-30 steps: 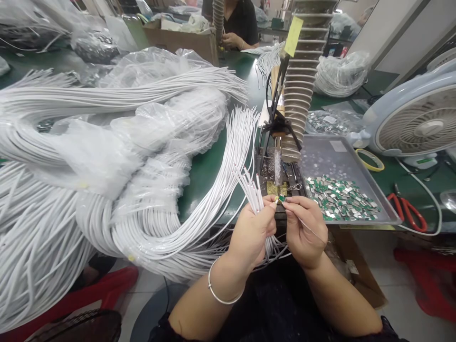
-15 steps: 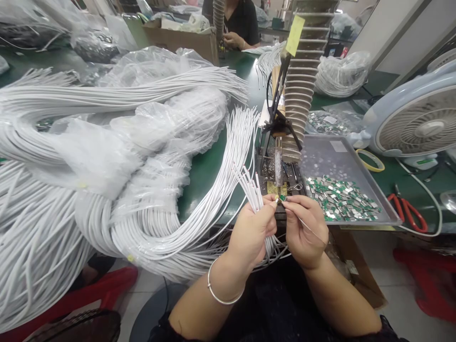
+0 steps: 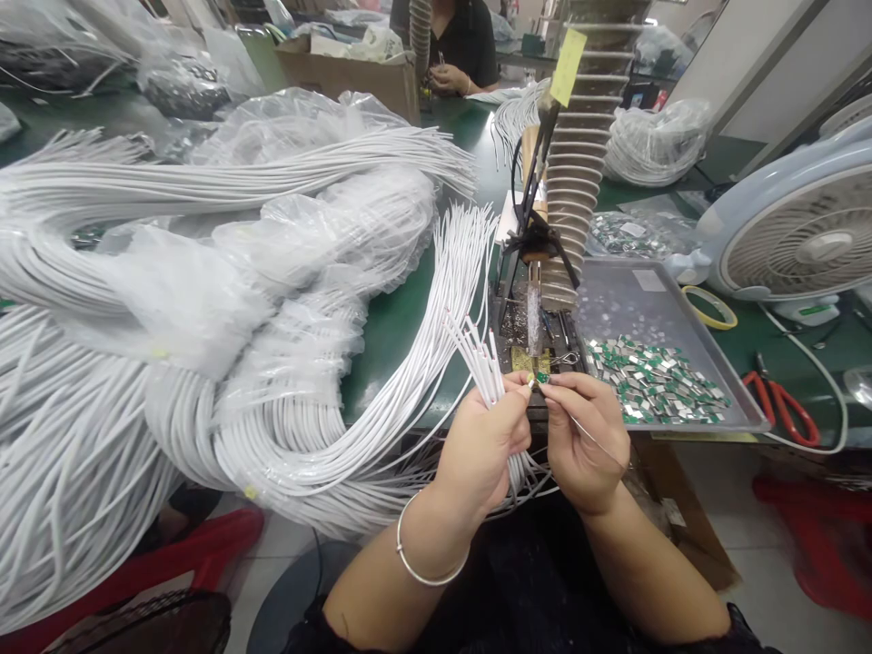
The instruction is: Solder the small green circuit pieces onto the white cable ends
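My left hand is closed around a bundle of white cables, their stripped ends fanning up and away from me. Its thumb and forefinger pinch at a tiny connector, beside a small green circuit board. In my right hand, closed, a thin grey solder wire runs from the fingertips back across the palm. Those fingertips meet the board's right side; whether they also grip it, I cannot tell. Just above the board stands the tip of an upright soldering iron, fixed in a stand.
Large bundles of white cable cover the left of the table. On the right, a grey tray holds many small boards, near red-handled scissors, yellow tape and a fan. A ribbed hose hangs behind the iron. Opposite sits a person.
My hands stay almost still, the board remaining under the iron tip. Across the table, the other person's hand has shifted slightly.
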Demonstrator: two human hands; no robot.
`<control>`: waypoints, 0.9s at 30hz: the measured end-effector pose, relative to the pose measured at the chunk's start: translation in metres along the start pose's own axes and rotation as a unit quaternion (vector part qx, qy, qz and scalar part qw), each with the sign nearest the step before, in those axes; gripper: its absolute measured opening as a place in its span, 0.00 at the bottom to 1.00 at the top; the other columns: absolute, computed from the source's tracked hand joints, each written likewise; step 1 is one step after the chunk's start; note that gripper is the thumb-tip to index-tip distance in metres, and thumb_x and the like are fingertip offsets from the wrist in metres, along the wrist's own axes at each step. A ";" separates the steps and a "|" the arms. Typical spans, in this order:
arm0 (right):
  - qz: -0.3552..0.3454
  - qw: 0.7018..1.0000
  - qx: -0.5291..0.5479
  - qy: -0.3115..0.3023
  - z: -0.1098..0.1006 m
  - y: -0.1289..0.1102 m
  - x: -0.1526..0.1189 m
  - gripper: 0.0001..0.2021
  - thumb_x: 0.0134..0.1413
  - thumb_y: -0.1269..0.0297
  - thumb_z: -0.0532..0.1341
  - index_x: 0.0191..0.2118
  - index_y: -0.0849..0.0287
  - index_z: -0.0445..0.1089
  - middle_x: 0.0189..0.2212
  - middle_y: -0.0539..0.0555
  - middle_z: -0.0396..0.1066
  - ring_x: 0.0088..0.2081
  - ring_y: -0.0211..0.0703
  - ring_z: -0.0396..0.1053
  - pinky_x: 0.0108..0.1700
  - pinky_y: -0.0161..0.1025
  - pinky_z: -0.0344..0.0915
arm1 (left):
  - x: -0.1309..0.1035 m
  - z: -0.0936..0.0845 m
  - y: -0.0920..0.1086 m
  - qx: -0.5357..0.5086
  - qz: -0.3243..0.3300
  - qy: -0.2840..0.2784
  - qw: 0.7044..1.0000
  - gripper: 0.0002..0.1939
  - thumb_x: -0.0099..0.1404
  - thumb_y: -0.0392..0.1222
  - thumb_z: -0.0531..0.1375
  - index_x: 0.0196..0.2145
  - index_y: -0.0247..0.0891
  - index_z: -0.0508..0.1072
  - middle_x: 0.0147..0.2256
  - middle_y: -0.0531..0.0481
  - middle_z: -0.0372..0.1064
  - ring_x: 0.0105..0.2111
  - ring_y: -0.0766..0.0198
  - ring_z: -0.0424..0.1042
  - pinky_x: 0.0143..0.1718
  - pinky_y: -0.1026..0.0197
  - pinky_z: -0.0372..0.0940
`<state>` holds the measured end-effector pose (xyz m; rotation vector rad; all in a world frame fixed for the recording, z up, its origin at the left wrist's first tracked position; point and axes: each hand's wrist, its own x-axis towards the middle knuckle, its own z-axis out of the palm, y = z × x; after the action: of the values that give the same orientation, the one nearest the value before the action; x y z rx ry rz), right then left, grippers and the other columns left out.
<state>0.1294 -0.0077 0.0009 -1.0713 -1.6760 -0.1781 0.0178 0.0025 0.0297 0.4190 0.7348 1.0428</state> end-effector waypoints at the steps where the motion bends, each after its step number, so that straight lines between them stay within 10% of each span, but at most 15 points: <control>1: 0.002 1.000 0.001 0.000 0.000 0.000 0.000 0.12 0.53 0.78 0.57 0.41 0.57 0.70 0.37 0.55 0.68 0.38 0.41 0.70 0.39 0.42 0.71 | 0.000 0.000 0.000 0.000 0.000 0.000 1.000 0.04 0.56 0.34 0.59 0.30 0.35 0.65 0.12 0.65 0.46 0.12 0.78 0.41 0.14 0.74 0.41; 27: 0.027 0.999 0.008 -0.014 -0.001 -0.002 -0.005 0.11 0.54 0.76 0.56 0.41 0.57 0.70 0.36 0.56 0.70 0.38 0.43 0.71 0.39 0.44 0.72 | 0.003 -0.004 -0.001 0.015 -0.008 0.011 1.000 0.04 0.56 0.34 0.59 0.30 0.34 0.65 0.13 0.65 0.45 0.13 0.79 0.41 0.14 0.74 0.41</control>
<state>0.1287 -0.0122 -0.0017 -1.1103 -1.6677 -0.1144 0.0163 0.0045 0.0259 0.4282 0.7729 1.0227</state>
